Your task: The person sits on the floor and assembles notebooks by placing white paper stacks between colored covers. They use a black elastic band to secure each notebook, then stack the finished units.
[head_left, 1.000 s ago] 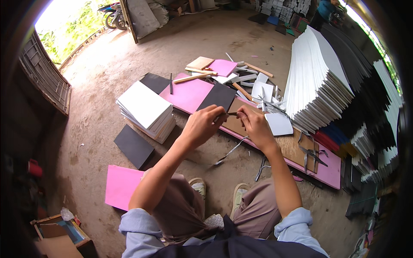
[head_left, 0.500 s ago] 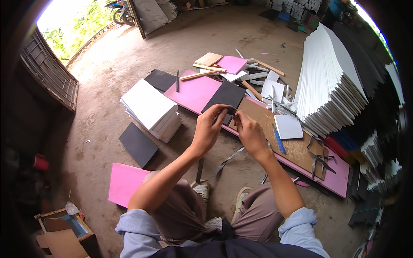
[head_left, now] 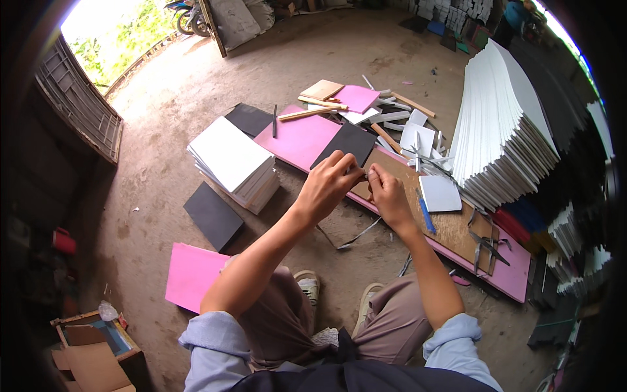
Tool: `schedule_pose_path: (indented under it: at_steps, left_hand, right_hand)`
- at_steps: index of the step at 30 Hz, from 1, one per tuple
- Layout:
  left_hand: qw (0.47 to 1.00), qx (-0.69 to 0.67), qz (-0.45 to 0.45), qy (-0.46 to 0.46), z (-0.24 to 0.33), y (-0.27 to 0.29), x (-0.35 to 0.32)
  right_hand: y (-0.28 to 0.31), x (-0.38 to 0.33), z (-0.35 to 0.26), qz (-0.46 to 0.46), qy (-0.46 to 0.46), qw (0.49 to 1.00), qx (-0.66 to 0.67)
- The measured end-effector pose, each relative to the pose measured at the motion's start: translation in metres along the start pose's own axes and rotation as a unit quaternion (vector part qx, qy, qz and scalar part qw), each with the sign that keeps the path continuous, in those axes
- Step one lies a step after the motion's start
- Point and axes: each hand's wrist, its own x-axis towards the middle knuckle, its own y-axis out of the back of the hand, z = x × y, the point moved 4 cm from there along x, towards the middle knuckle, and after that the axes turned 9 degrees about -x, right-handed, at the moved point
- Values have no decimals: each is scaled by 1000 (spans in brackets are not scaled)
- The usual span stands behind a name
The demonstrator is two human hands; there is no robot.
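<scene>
Strip (head_left: pixel 345 246) curves below the fingers (head_left: pixel 375 175), on the near side of the black sheet (head_left: pixel 343 140), its longer run slanting toward the right hand (head_left: pixel 388 191), nearer than the left hand (head_left: pixel 326 186), both apparently clamped on it.

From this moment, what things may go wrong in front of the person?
The small dark piece pinched between the left hand and right hand could slip. The grey strip below them might catch on a shoe. The slim blue object lying on the brown board may get knocked off.
</scene>
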Motion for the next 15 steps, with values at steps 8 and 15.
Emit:
schedule_pose_path:
  at_steps: [8, 15]
  left_hand:
    - [906, -335, 65, 251, -20, -23, -11]
    - [872, -372, 48, 315, -20, -8, -8]
  right_hand:
    - [10, -2, -2, 114, 97, 984, 98]
    - [0, -6, 3, -62, 12, 972, 227]
